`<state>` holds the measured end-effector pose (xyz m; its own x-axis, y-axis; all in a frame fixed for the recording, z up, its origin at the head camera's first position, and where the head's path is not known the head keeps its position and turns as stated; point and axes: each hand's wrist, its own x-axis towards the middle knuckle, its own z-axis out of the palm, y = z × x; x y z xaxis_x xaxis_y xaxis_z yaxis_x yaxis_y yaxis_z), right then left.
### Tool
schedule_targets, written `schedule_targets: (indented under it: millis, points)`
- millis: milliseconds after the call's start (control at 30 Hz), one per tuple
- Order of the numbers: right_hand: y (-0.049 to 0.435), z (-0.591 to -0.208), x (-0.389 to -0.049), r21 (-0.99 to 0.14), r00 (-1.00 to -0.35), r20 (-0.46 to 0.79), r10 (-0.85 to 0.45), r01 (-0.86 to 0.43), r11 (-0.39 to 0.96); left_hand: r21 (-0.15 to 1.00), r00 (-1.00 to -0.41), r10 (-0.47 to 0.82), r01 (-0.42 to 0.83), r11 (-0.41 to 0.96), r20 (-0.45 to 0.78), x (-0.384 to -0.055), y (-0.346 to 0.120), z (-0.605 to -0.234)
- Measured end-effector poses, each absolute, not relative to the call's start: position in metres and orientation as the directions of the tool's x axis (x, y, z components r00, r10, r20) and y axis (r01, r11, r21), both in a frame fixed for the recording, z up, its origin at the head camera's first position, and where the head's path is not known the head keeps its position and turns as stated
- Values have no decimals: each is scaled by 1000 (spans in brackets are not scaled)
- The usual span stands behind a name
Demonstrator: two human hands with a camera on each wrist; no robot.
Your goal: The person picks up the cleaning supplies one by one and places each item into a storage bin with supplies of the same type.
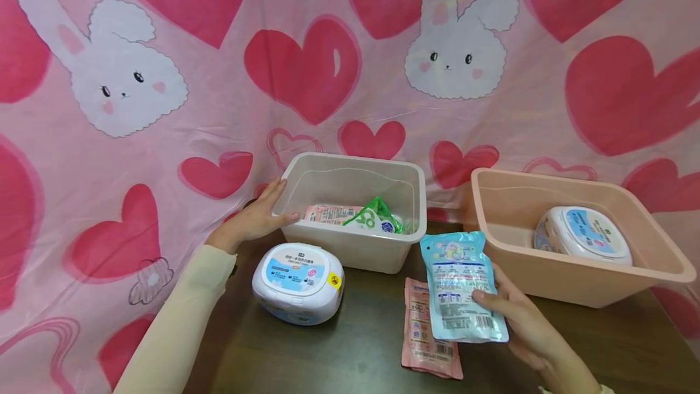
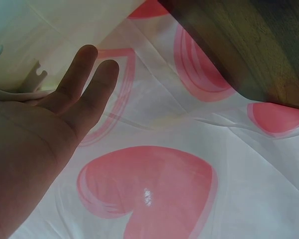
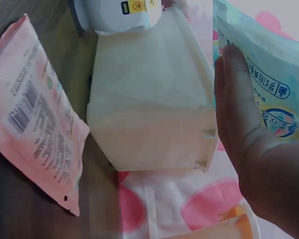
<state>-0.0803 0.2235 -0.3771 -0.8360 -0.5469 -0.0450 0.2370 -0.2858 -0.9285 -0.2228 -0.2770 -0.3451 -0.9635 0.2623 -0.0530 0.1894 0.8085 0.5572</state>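
Observation:
My left hand (image 1: 253, 219) rests at the left rim of a pale grey plastic bin (image 1: 377, 249), thumb over the rim. In the left wrist view, two fingers (image 2: 97, 92) extend along the bin's outer side. Inside the bin are a pink packet (image 1: 332, 214) and a green-and-white packet (image 1: 367, 219). My right hand (image 1: 522, 321) grips a light blue pouch (image 1: 456, 278) by its right side, thumb on the printed face. Partly beneath the pouch in the head view, a pink pouch (image 1: 423, 345) lies on the table; the right wrist view shows its barcode.
A white tub with a blue label (image 1: 298, 287) stands on the dark wooden table (image 1: 361, 333) before the grey bin. At the right, a peach bin (image 1: 547, 281) contains a similar white tub (image 1: 587, 236). A pink heart-and-rabbit curtain (image 1: 377, 65) hangs behind.

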Motion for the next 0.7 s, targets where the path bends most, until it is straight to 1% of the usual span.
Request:
schedule_targets:
  millis: [133, 333, 700]
  points:
    - [225, -373, -82, -928, -837, -25, -547, 223, -299, 559, -963, 264, 194, 806, -46, -224, -278, -346]
    - [231, -368, -83, -922, -831, 39, -555, 184, -340, 561, -962, 271, 204, 802, -39, -225, -277, -345]
    - [216, -352, -99, -899, -838, 51, -544, 198, -390, 554, -964, 265, 201, 808, -36, -225, -277, -347]
